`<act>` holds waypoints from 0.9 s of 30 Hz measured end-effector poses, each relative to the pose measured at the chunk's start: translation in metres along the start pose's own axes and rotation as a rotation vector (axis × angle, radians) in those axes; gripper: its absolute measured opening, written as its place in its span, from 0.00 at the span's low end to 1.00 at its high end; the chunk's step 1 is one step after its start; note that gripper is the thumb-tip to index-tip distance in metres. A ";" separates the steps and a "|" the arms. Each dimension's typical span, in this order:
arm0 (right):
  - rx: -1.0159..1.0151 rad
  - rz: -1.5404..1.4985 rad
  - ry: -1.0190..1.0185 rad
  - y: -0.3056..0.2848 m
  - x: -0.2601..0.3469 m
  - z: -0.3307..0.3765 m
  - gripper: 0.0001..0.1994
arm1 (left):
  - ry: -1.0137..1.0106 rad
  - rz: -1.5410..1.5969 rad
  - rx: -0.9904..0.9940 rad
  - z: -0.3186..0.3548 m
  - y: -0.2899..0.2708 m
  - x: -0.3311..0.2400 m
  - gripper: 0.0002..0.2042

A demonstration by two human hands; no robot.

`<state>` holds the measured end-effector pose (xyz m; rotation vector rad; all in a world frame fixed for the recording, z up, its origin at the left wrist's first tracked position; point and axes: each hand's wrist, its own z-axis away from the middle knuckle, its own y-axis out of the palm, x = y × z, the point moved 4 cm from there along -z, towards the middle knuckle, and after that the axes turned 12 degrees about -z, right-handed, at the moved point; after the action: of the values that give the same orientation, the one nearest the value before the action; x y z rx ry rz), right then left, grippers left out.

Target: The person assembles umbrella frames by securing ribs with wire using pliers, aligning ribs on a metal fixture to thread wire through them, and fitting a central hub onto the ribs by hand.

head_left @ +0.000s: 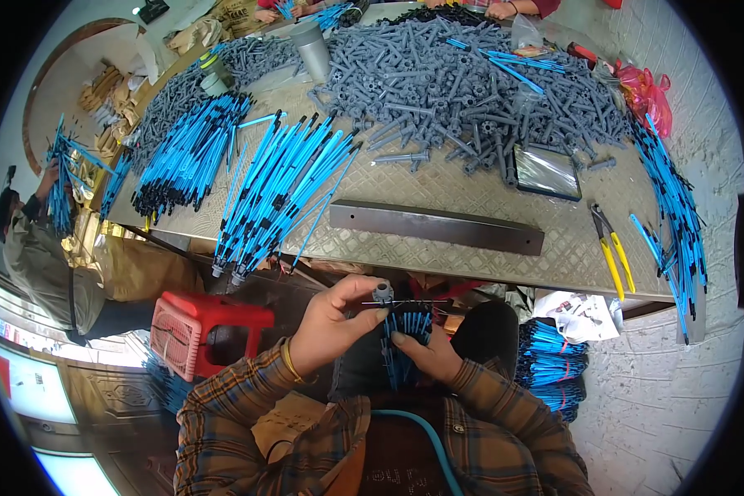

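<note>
In front of my lap, my left hand [332,322] pinches a grey plastic fitting [382,293] between thumb and fingertips. Thin wire-like pieces stick out sideways beside it. Just to the right, my right hand [431,354] is closed around a bundle of thin blue rods [412,322] with dark ends. The fitting is at the top of a blue and dark stem that runs down beside the bundle; how they join is hidden by my fingers. Both hands are below the table's near edge, close together.
The patterned table [438,186] bears a heap of grey plastic plugs [438,83], bundles of blue rods [281,182], a dark metal bar [438,227], yellow-handled pliers [610,252] and a grey cylinder [312,51]. A red stool [215,318] stands left. Another person [37,256] works at far left.
</note>
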<state>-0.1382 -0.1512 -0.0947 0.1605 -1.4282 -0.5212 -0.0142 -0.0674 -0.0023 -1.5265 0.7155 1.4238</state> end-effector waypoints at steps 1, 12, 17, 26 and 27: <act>-0.007 0.002 0.008 -0.001 -0.001 0.000 0.10 | 0.000 0.000 0.001 0.001 0.001 0.001 0.16; 0.077 0.037 0.057 -0.001 0.003 -0.003 0.11 | 0.159 -0.075 0.084 -0.013 -0.005 0.008 0.19; 0.115 -0.070 0.075 -0.001 -0.004 -0.004 0.14 | 0.094 0.008 0.114 -0.015 -0.007 0.004 0.18; 0.099 -0.155 0.032 -0.004 -0.012 -0.007 0.20 | 0.030 0.068 0.195 -0.012 -0.007 -0.002 0.17; 0.096 -0.157 0.033 -0.004 -0.011 -0.006 0.20 | 0.020 0.074 0.165 -0.012 -0.005 -0.001 0.17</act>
<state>-0.1340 -0.1508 -0.1076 0.3586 -1.4164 -0.5764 -0.0042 -0.0760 -0.0010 -1.4007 0.8873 1.3692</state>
